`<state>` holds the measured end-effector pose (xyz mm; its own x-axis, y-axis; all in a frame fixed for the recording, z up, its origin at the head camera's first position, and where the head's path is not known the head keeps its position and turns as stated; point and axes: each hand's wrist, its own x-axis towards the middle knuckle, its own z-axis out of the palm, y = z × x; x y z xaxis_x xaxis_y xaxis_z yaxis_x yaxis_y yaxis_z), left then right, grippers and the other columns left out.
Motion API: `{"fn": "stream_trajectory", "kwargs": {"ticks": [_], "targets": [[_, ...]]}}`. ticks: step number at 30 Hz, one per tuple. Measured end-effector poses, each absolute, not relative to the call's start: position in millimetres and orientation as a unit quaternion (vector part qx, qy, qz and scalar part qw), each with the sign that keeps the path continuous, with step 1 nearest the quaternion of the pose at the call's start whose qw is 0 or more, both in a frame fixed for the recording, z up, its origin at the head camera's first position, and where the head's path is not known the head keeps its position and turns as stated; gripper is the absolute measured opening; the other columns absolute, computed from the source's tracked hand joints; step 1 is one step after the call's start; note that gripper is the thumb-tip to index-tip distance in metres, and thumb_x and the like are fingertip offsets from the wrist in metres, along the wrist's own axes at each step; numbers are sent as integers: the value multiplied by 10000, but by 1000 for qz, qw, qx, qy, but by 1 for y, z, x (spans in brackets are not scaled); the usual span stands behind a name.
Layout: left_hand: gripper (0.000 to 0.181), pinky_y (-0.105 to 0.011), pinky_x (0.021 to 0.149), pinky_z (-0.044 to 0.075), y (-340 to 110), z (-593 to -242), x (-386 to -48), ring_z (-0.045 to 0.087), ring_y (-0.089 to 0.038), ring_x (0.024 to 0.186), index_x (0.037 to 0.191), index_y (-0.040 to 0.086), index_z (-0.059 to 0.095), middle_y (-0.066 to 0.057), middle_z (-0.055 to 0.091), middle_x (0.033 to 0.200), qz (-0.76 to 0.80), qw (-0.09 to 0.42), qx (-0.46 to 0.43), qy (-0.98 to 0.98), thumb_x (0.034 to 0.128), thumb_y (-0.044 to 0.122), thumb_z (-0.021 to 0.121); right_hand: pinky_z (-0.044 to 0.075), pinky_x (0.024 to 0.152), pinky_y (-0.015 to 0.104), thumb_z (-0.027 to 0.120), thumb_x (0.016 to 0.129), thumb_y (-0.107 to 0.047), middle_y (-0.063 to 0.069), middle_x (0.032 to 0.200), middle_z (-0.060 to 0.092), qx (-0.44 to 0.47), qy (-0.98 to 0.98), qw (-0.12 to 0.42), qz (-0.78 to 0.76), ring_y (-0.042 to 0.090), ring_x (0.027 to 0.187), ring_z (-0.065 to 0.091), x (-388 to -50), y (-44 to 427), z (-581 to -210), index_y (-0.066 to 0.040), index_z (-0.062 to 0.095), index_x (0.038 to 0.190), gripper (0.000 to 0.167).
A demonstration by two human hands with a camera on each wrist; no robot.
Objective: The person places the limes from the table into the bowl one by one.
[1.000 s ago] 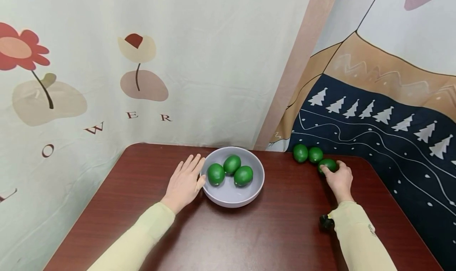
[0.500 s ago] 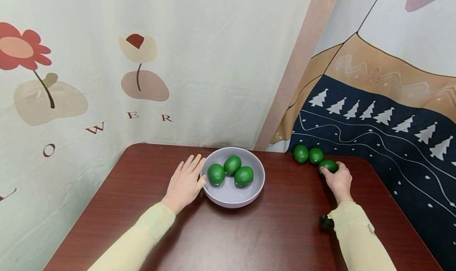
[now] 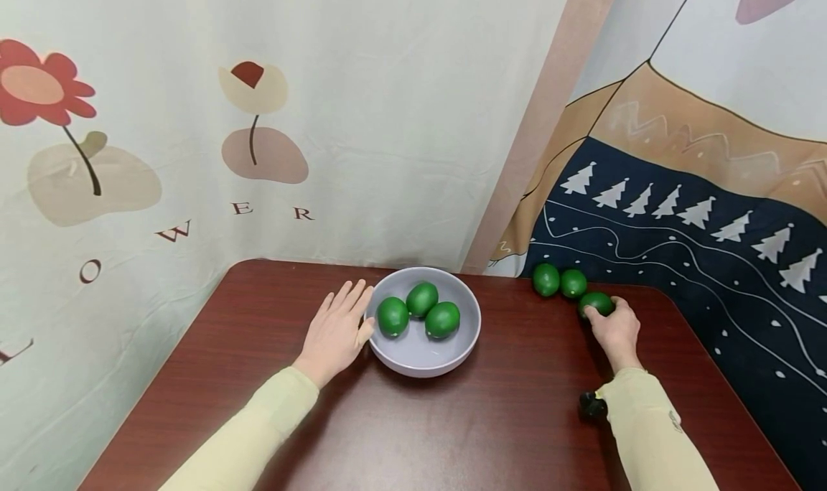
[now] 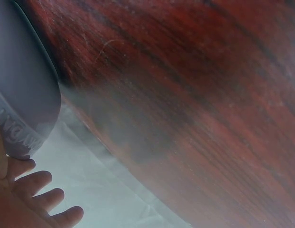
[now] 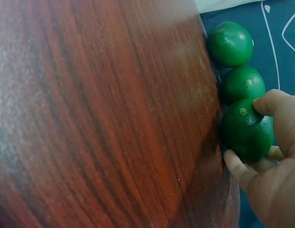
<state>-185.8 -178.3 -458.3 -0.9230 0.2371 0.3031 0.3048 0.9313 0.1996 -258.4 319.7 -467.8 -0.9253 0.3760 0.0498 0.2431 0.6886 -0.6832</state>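
A pale grey bowl (image 3: 413, 358) with three green limes, one of them a lime (image 3: 442, 320), stands at the middle of the table. My left hand (image 3: 332, 333) touches the bowl's left side with its fingers straight; the left wrist view shows the fingertips at the bowl's outer wall (image 4: 28, 95). Over on the right, my right hand (image 3: 617, 333) grips a lime (image 3: 596, 304) between thumb and fingers. In the right wrist view, this held lime (image 5: 247, 130) lies against a second lime (image 5: 243, 84), and a third lime (image 5: 231, 44) is beyond.
The dark red wooden table (image 3: 517, 419) ends at a pale curtain (image 3: 388, 153) with flower prints behind and a dark blue cloth (image 3: 711, 261) with white trees at the right. A small black object (image 3: 591, 405) sits by the right sleeve.
Both hands, the bowl and the limes stay in nearly the same places. Only a very slight shift of the whole head view shows.
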Motion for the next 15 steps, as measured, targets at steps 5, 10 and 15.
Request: {"fn": "stream_trajectory", "kwargs": {"ticks": [5, 10, 15], "targets": [[610, -562, 1245, 248, -178, -459, -186, 333, -370, 1525, 1559, 49, 451, -153, 411, 1624, -120, 140, -140, -973, 1027, 336, 530, 400, 1075, 623, 603, 980, -228, 401, 1437, 450, -167, -912, 103, 360, 526, 1254, 452, -257, 319, -468, 145, 370, 1488, 671], [609, -559, 1246, 248, -178, -458, -185, 323, -362, 1531, 1560, 51, 450, -150, 408, 1627, -120, 140, -140, -973, 1028, 336, 528, 398, 1078, 610, 616, 976, -216, 395, 1417, 475, -153, -909, 123, 368, 517, 1241, 467, -257, 317, -465, 138, 397, 1475, 650], [610, -556, 1249, 242, -178, -458, -185, 326, -363, 1530, 1563, 56, 447, -141, 398, 1634, -122, 138, -139, -973, 1029, 339, 525, 412, 1058, 590, 640, 972, -178, 377, 1366, 511, -143, -902, 141, 383, 500, 1207, 498, -254, 314, -460, 131, 416, 1469, 627]]}}
